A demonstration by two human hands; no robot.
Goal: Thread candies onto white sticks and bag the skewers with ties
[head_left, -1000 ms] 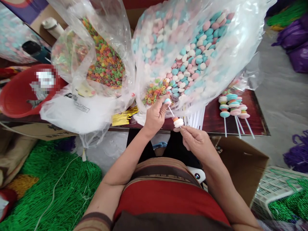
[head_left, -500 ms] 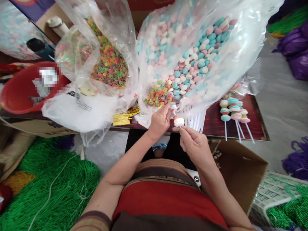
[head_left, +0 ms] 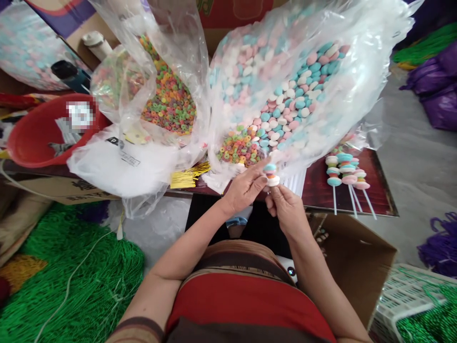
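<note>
Over the table's front edge, my right hand (head_left: pixel 288 205) pinches the stick of a candy skewer from below. Stacked on this candy skewer (head_left: pixel 272 180) are a white disc at the bottom, an orange ring above it and a blue disc near the top. My left hand (head_left: pixel 244 190) closes on the skewer's left side, thumb beside the stack and index finger reaching toward its upper end. Just beyond the hands, small ring candies (head_left: pixel 239 146) and pink, white and blue disc candies (head_left: pixel 282 112) lie in a clear plastic bag (head_left: pixel 367 62).
Finished-looking candy skewers (head_left: pixel 344 169) lie at the table's right. Yellow twist ties (head_left: pixel 187 176) and white sticks (head_left: pixel 293 182) are near the front edge. A red bowl (head_left: pixel 28 138) stands left, beside a bag of ring candies (head_left: pixel 171 97). An open cardboard box (head_left: pixel 353 252) sits below right.
The blue disc that my left fingers pinched above the stack now sits on the skewer, against the orange ring. My hands have come closer together, and the left has moved slightly right.
</note>
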